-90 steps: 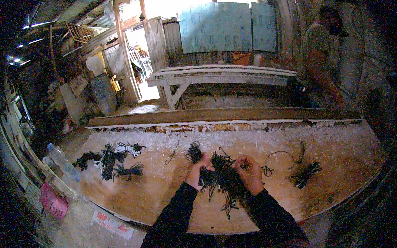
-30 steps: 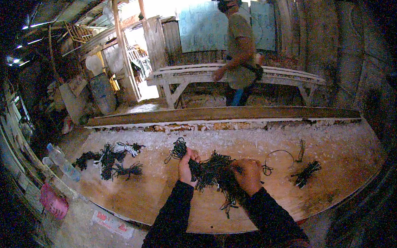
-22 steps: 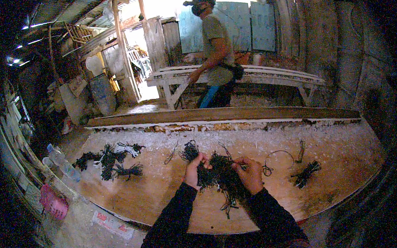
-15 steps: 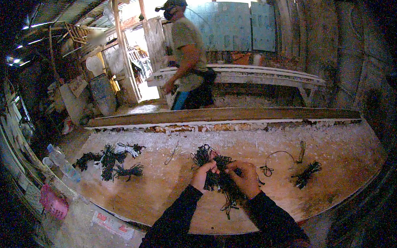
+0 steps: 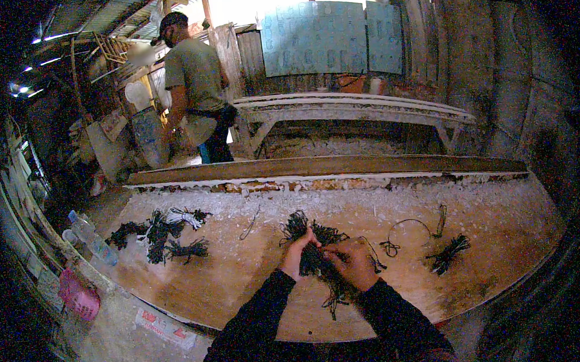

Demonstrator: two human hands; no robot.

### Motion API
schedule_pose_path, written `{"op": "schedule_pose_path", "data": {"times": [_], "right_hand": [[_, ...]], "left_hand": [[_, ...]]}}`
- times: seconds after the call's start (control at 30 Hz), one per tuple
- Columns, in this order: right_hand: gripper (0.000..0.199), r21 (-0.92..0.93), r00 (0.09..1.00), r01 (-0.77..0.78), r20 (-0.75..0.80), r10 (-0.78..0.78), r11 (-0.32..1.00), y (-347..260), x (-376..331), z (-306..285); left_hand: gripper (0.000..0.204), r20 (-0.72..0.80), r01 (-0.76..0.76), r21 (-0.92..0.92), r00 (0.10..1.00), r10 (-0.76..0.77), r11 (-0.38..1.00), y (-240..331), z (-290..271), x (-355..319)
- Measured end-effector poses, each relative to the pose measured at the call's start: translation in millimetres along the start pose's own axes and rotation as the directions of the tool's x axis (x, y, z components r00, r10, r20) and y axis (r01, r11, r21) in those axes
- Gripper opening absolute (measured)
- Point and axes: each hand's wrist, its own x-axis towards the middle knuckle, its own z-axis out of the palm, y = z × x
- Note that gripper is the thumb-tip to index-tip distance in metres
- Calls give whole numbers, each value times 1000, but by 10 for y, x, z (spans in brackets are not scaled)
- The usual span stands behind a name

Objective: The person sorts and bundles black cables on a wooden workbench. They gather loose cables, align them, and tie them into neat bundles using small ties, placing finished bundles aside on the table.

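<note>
Both hands meet over a tangled bunch of dark cords (image 5: 318,260) near the middle of the wooden worktop (image 5: 242,285). The left hand (image 5: 297,254) has its grip closed on the upper left part of the bunch, fingers curled into the strands. The right hand (image 5: 351,262) is clenched on the right side of the same bunch, knuckles up, just beside the left hand. Loose ends of the cords fan out above the hands and trail down below them onto the board. Both forearms wear dark sleeves and come in from the lower edge.

To the right of the hands lies a thin wire loop (image 5: 407,231), and further right a small bundle of dark cords (image 5: 449,253) rests apart from it. On the left part of the worktop sits a group of tied dark bundles (image 5: 158,233), one of them with a pale tie (image 5: 184,216). A bent piece of wire (image 5: 250,224) lies between that group and the hands. At the far left edge a clear plastic bottle (image 5: 91,236) lies on its side, and a pink object (image 5: 77,297) hangs lower down by the edge.

Beyond the worktop, another person (image 5: 197,88) in a grey shirt and a cap stands by a pale wooden bench (image 5: 351,108), well away from the hands.
</note>
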Motion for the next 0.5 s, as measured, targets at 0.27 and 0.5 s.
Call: {"op": "schedule_pose_path", "data": {"times": [0.27, 0.5], "right_hand": [[16, -480, 967, -248, -167, 190, 841, 370, 86, -343], [22, -733, 826, -387, -6, 563, 560, 597, 39, -541]], "left_hand": [[29, -106, -347, -190, 937, 332, 918, 195, -200, 77], [30, -121, -435, -170, 900, 419, 885, 254, -193, 35]]}}
